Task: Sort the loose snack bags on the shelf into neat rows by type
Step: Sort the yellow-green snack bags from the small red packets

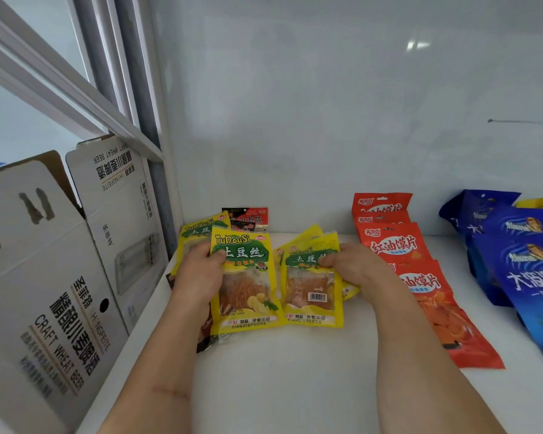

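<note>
Two yellow potato-shred snack bags lie side by side on the white shelf [295, 371]. My left hand [198, 270] grips the left yellow bag [248, 292] at its upper left edge, thumb on its face. My right hand [355, 264] pinches the right yellow bag [311, 296] near its top, over more yellow bags stacked beneath. Another yellow bag [198, 233] lies behind my left hand. Small red-and-black bags [248, 217] sit at the back wall. A row of orange-red bags [398, 245] runs front to back at the right.
Blue snack bags [521, 267] overlap at the far right. White beer cartons [76, 261] stand left of the shelf beyond a grey upright post [160, 195]. A dark bag [206, 336] peeks out under the left yellow bag. The white back wall is close behind.
</note>
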Available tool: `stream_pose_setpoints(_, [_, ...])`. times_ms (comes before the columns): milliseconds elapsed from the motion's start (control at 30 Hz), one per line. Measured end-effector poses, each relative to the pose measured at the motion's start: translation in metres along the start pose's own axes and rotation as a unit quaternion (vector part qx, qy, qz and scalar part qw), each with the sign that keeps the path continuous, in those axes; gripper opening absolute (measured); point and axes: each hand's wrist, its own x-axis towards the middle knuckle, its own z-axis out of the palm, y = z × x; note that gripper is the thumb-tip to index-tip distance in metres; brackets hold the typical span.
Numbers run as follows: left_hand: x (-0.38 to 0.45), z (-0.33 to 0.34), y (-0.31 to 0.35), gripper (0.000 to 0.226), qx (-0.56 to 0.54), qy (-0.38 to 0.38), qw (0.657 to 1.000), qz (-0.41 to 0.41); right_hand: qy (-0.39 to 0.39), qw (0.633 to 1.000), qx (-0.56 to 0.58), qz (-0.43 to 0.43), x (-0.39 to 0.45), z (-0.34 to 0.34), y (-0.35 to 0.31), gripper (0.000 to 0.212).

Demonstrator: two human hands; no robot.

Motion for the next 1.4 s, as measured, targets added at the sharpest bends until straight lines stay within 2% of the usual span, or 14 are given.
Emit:
stream_pose_setpoints(133, [-0.002, 0.001, 0.001, 0.026, -0.004, 0.001, 1.0, -0.003, 0.032, 0.995, 0.084, -0.037, -0.008, 0.001, 0.007, 0.013])
stream_pose_setpoints(267, [-0.003, 0.003, 0.003, 0.026, -0.006, -0.006, 1.0, 0.0, 0.008, 0.936, 0.348, -0.058, -0.016, 0.002, 0.006, 0.024])
stream_pose_setpoints(367, [-0.006, 0.005, 0.006, 0.027, -0.031, -0.006, 1.0, 0.002, -0.014, 0.917, 0.394, -0.066, -0.017, 0.005, 0.004, 0.026])
stream_pose_setpoints(633, [-0.012, 0.004, 0.009, 0.025, -0.074, -0.023, 0.997, -0.008, 0.033, 0.885, 0.463, -0.017, -0.009, 0.021, 0.006, 0.022])
stream_pose_setpoints(767, [-0.011, 0.0, 0.014, 0.026, -0.108, -0.022, 0.994, -0.012, 0.067, 0.889, 0.452, -0.012, 0.002, 0.016, 0.003, 0.021])
stream_pose_setpoints(933, [-0.003, 0.003, 0.023, 0.032, -0.15, -0.034, 0.988, -0.03, 0.095, 0.922, 0.376, -0.002, 0.018, 0.003, -0.012, 0.014])
stream_pose_setpoints(1067, [-0.004, 0.01, 0.023, 0.028, -0.143, -0.052, 0.987, -0.048, 0.077, 0.958, 0.276, 0.005, 0.034, 0.008, -0.009, 0.012])
stream_pose_setpoints(1200, [-0.003, 0.014, 0.019, 0.025, -0.14, -0.044, 0.987, -0.059, 0.105, 0.962, 0.252, -0.004, 0.048, 0.019, -0.01, 0.007])
stream_pose_setpoints(1267, [-0.001, 0.016, 0.019, 0.025, -0.136, -0.038, 0.988, -0.063, 0.112, 0.97, 0.216, -0.025, 0.05, 0.022, -0.011, 0.012])
stream_pose_setpoints(1400, [0.0, 0.022, 0.02, 0.023, -0.114, -0.031, 0.992, -0.053, 0.139, 0.98, 0.138, -0.048, 0.052, 0.03, -0.009, 0.007])
